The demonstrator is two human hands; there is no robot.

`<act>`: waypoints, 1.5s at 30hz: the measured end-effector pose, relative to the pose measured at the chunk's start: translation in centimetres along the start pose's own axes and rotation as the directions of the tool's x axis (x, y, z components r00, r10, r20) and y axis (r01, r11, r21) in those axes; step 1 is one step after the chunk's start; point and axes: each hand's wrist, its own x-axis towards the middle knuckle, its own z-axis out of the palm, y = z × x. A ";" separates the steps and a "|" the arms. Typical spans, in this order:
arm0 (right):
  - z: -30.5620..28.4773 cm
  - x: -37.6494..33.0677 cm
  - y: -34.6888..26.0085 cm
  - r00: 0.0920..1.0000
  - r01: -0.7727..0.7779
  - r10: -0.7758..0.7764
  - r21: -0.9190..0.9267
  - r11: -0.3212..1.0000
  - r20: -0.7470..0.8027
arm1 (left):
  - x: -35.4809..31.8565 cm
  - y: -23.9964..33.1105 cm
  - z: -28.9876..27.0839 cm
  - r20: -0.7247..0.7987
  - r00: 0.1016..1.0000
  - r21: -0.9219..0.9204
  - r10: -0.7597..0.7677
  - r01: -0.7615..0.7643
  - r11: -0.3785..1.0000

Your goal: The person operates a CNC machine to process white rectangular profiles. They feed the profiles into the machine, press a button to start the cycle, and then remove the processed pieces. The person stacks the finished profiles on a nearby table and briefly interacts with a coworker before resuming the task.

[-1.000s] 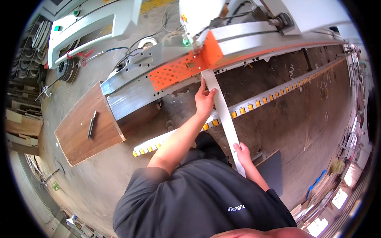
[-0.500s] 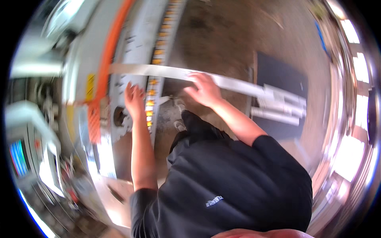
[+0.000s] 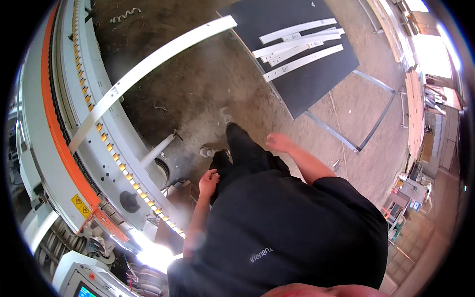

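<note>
My left hand [image 3: 209, 182] hangs beside my left thigh, its fingers loosely curled in with nothing seen in them. To the right of my legs, my right hand [image 3: 279, 142] is closed in a loose fist, with no object showing. Neither touches the long white strip [image 3: 153, 59], which lies ahead across the machine's row of orange-yellow rollers [image 3: 110, 147]. One end of the strip meets the orange band [image 3: 62, 133] of the machine; the other reaches out by the edge of a dark board [image 3: 316, 94].
Several shorter white strips [image 3: 304, 64] lie on the dark board. A metal floor frame [image 3: 378, 123] is beyond it at right. The grey machine bed [image 3: 123, 119] runs along my left, with a control panel [image 3: 84, 277] at lower left. A pale curled shaving [image 3: 126, 15] lies on the floor.
Both hands have drawn back toward my body; my right hand has come off the long white strip and closed. My view has turned to the right, and the machine now appears farther left.
</note>
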 end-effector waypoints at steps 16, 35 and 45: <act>-14.1 36.9 16.4 0.976 -0.106 0.005 -0.458 0.883 -0.216 | 5.6 4.2 16.4 -0.073 0.965 0.428 -0.253 0.260 0.866; -17.7 22.2 -5.9 0.687 0.724 -0.726 -0.042 0.688 -0.045 | 14.0 18.3 23.9 0.017 0.994 -0.671 0.110 -0.070 0.738; -18.2 16.5 -12.6 0.755 0.590 -0.533 -0.041 0.807 0.382 | 1.7 20.9 9.4 -0.576 0.815 -0.699 0.061 -0.529 0.482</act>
